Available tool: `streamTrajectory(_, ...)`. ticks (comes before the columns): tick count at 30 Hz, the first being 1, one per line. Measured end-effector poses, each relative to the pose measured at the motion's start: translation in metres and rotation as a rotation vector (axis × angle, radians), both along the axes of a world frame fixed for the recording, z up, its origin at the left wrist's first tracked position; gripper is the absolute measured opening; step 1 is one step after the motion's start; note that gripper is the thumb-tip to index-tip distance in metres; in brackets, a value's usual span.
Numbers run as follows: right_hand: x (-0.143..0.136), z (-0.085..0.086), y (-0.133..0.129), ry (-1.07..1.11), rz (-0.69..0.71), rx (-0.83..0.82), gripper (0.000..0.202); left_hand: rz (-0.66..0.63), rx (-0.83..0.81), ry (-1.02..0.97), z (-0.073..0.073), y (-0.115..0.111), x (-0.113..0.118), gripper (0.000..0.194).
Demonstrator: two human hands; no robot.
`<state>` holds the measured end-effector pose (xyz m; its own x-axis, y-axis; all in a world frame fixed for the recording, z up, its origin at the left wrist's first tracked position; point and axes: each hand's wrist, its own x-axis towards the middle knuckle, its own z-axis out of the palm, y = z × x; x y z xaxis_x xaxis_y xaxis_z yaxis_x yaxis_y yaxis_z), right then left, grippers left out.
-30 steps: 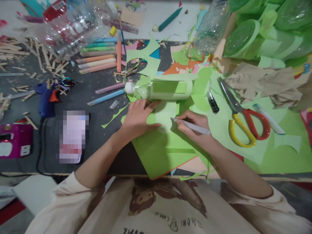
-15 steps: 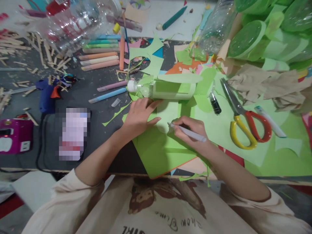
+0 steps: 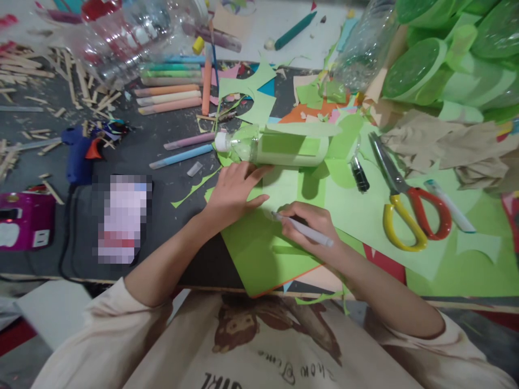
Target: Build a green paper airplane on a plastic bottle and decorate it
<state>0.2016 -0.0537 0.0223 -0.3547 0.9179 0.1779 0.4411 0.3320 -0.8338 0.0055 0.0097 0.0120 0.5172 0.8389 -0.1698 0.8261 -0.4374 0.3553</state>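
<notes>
My right hand (image 3: pixel 306 224) is closed round a whitish pen (image 3: pixel 312 233), its tip touching a pale green paper piece (image 3: pixel 279 186) that lies on a brighter green sheet (image 3: pixel 255 254). Lying flat with thumb and fingers spread, my left hand (image 3: pixel 235 189) presses on the pale paper's left side. Just beyond the fingers rests a clear bottle (image 3: pixel 292 148) on its side, wrapped in pale green paper, with a white cap (image 3: pixel 221 142) at its left end.
Scissors (image 3: pixel 399 192) with yellow and red handles and a black-capped pen (image 3: pixel 359 173) lie to the right. A blue glue gun (image 3: pixel 78 156), a phone (image 3: pixel 124 219) and a magenta box (image 3: pixel 26 221) are left. Markers (image 3: pixel 172 92), bottles (image 3: pixel 138 38) and crumpled brown paper (image 3: pixel 446 146) lie farther back.
My right hand and the pen have moved slightly left and down over the pale paper. My left hand keeps its place on the paper.
</notes>
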Motion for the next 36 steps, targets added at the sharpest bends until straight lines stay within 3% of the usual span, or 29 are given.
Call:
streamTrajectory(14, -0.001, -0.003, 0.000, -0.030, 0.020, 0.060, 0.014, 0.005, -0.014, -0.002, 0.003, 0.001, 0.001, 0.055)
streamTrajectory(21, -0.001, -0.003, -0.002, 0.021, 0.066, 0.006, 0.013, 0.015, -0.027, 0.017, 0.002, 0.000, 0.001, 0.056)
streamTrajectory(23, 0.002, -0.002, 0.000, 0.091, 0.015, -0.047, 0.011, 0.011, -0.021, 0.010, 0.002, 0.000, 0.000, 0.057)
streamTrajectory(28, 0.016, -0.009, 0.016, 0.264, -0.301, -0.116, 0.013, 0.010, -0.027, 0.006, 0.001, 0.000, 0.000, 0.056)
streamTrajectory(36, 0.018, -0.017, 0.030, 0.244, -0.287, -0.196, 0.012, 0.006, -0.061, 0.009, 0.005, 0.001, -0.001, 0.056)
